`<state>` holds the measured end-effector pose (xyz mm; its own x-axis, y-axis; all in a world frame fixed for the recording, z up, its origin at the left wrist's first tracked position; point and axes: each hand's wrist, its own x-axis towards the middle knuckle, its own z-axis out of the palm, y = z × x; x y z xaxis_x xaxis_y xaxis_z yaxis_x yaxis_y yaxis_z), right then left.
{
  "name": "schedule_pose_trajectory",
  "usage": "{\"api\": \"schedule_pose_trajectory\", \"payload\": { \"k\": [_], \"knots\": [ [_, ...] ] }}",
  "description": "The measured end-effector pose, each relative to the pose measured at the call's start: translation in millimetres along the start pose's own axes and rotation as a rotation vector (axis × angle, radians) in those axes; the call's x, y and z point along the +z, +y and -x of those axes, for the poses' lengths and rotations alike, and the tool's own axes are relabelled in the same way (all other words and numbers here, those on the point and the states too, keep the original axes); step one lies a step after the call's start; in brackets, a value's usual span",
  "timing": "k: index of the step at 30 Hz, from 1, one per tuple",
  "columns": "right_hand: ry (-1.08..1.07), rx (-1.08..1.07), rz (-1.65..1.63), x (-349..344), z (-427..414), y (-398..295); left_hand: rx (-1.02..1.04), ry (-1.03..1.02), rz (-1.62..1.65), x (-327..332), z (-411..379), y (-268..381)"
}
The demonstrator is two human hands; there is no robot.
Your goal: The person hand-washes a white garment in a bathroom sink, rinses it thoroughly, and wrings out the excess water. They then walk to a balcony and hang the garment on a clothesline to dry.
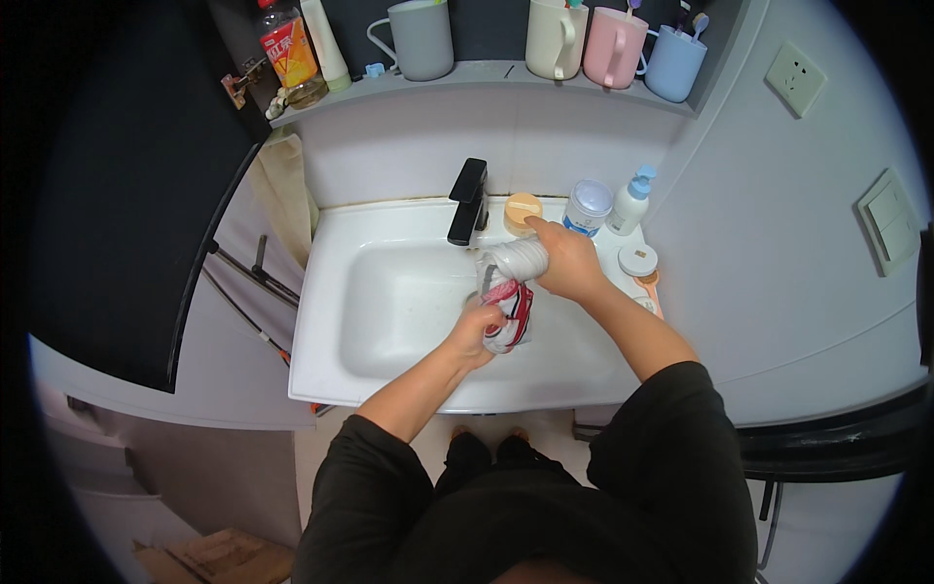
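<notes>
Both hands grip a bunched, twisted cloth (514, 259), white with red, pink and black parts, above a white washbasin (379, 306). My left hand (473, 332) is closed around its lower, red-and-white end. Higher up and to the right, my right hand (569, 259) clasps the white, coiled end. The black faucet (468, 201) stands just behind the cloth, its spout over the basin. Part of the drain (472, 299) shows beside the cloth. Whether water runs from the spout cannot be seen.
On the basin's back right ledge stand an orange-lidded jar (523, 210), a white tub (587, 206), a pump bottle (633, 201) and a round white container (638, 260). Above, a grey shelf (474, 77) bears mugs and bottles. A black cabinet door (139, 204) hangs open at left.
</notes>
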<state>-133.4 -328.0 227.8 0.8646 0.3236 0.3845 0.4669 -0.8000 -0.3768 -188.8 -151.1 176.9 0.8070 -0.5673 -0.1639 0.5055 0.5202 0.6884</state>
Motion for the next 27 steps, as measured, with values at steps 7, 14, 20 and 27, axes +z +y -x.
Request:
{"api": "schedule_pose_trajectory", "payload": {
  "k": [7, 14, 20, 27],
  "knots": [
    [0.28, 0.174, -0.208, 34.4, 1.5, -0.8, -0.046, -0.051, 0.405, 26.1, -6.4, -7.7],
    [0.239, 0.529, -0.49, 53.3, 18.6, 6.4, 0.004, 0.22, 0.042, 4.9, -28.8, 1.6],
    [0.297, 0.78, -1.336, 77.0, 31.6, 12.2, 0.25, 0.405, -0.215, 17.4, -43.6, -5.9],
    [0.132, 0.862, -2.174, 53.8, 52.6, -3.6, 0.708, 0.615, -1.009, 44.1, -41.7, -50.5]
  ]
}}
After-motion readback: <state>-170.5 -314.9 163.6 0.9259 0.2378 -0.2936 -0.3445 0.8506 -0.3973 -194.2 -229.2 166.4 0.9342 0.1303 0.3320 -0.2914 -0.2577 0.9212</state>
